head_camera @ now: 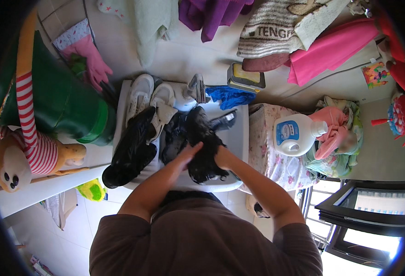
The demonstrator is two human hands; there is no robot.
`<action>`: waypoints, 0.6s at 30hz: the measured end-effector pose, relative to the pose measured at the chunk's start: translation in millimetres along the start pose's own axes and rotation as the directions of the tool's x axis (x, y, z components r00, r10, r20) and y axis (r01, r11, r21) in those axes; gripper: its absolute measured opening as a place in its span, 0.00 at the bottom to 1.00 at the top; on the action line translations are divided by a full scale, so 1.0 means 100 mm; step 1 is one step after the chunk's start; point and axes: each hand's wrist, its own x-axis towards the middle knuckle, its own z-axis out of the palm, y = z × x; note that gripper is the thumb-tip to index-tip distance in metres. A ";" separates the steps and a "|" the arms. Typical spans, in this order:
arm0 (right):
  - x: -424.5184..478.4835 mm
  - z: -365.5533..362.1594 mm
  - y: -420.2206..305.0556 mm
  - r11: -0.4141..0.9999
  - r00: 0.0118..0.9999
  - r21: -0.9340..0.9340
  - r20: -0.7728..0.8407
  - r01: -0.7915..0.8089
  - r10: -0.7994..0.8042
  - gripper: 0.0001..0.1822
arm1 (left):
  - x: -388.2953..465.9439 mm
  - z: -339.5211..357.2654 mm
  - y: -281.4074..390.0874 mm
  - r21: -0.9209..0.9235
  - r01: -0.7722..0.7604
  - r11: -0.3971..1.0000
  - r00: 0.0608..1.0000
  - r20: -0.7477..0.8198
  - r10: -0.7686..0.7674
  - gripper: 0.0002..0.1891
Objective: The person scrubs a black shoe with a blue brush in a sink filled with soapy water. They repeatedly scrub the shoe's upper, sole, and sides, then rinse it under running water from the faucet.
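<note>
Between my hands is a dark, wet-looking black garment (206, 151), bunched up over the white sink (241, 138). My left hand (190, 153) grips its left side, with the thumb on top and the other fingers hidden beneath. On the right side, my right hand (223, 159) is closed on the same garment, its fingertips buried in the folds. More black wet fabric (174, 138) lies in the sink basin, just left of the garment. The metal faucet (198, 88) stands beyond, at the back of the sink.
White sneakers (140, 95) and a black garment (130, 155) rest on the sink's left side. At the back right are a blue cloth (231, 97) and a soap box (246, 76). A white detergent bottle (297, 134) lies on the floral-covered surface (271, 165). Towels (268, 38) hang above.
</note>
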 end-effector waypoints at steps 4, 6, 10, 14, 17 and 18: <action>0.04 -0.04 0.21 0.980 0.980 0.013 -0.006 -0.199 0.199 0.16 | -0.11 0.29 0.23 0.001 0.062 0.998 0.998 -0.007 -0.062 0.39; 0.05 0.00 0.18 0.978 0.978 0.013 -0.017 -0.206 0.207 0.17 | -0.07 0.42 0.17 0.016 0.115 0.993 0.993 -0.012 -0.115 0.40; 0.13 0.09 0.23 0.976 0.974 0.030 -0.053 -0.218 0.219 0.20 | 0.02 0.20 0.09 -0.055 0.134 0.989 0.991 0.027 -0.133 0.38; -0.01 -0.01 0.03 0.992 0.994 0.058 0.017 -0.110 0.109 0.17 | -0.08 0.11 0.23 -0.072 0.018 0.997 0.999 0.051 -0.014 0.36; 0.27 0.17 0.57 0.940 0.959 0.261 -0.235 0.219 -0.158 0.17 | -0.06 0.45 0.28 0.034 0.073 0.997 0.996 0.047 -0.074 0.40; 0.23 0.14 0.49 0.965 0.974 0.208 -0.193 0.160 -0.120 0.17 | -0.04 0.46 0.21 0.055 0.103 0.993 0.995 0.003 -0.103 0.39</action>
